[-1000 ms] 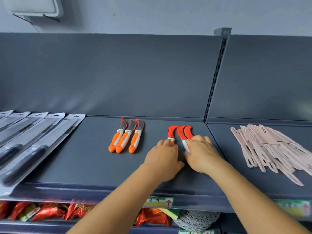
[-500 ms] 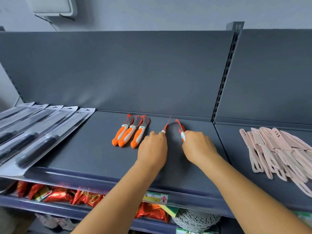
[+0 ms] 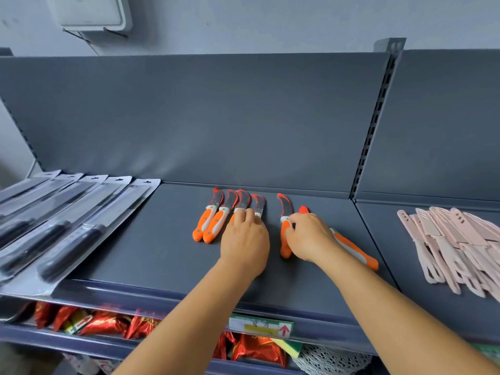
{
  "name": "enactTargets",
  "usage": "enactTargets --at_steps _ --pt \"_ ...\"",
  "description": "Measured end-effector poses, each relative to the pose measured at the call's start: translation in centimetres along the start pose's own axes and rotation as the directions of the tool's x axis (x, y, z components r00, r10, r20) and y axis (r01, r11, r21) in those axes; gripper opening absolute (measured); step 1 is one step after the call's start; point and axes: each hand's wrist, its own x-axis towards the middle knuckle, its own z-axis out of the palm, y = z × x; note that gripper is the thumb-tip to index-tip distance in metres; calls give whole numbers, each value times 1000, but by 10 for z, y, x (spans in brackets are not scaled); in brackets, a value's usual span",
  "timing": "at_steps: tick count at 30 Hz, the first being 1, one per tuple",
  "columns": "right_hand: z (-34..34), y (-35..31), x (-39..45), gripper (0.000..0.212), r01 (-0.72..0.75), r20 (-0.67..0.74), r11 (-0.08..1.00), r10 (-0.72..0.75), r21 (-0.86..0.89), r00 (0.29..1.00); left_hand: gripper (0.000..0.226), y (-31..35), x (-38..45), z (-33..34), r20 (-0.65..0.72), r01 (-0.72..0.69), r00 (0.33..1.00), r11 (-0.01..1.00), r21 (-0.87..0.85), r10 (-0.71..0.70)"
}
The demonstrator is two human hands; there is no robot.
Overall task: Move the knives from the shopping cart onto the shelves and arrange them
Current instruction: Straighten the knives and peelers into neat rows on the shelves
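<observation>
Since a second ago the row of orange knives (image 3: 216, 220) grew from three to four; left hand (image 3: 244, 236) presses flat on the newest. Right hand (image 3: 308, 236) grips a fifth knife (image 3: 284, 234) on the shelf (image 3: 151, 255); a sixth (image 3: 354, 250) lies skewed beside it. Aligning remains.

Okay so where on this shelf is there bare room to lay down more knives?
Bare shelf lies between the packaged black knives and the orange knife row, and behind that row to the back panel. The right bay with pink knives is crowded.
</observation>
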Motion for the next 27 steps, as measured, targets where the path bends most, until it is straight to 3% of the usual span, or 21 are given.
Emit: enactTargets --at_steps 2,5,10,14,20,23,27 --pt "1 1 -2 32 5 17 999 -6 40 1000 42 -11 0 6 -6 -72 997 997 -16 72" --pt "5 2 -3 39 80 79 997 -82 20 994 49 -21 -3 11 116 -156 979 982 -106 168" --pt "2 -1 -6 64 167 196 986 -165 4 967 62 -31 -6 4 203 -154 955 945 -288 218" --pt "-4 -2 -8 60 210 263 978 -206 14 943 62 -42 -5 0 259 -233 923 949 -212 284" --pt "-2 -6 -2 64 231 247 973 -221 -11 944 58 -43 1 -2 244 -273 924 954 -121 295" --pt "-2 -8 -1 57 238 246 971 -229 -9 942 57 -44 4 -3 236 -272 927 956 -111 291" --pt "1 -11 0 21 251 253 968 -244 7 936 58 -45 6 -3 212 -267 931 951 -155 296"
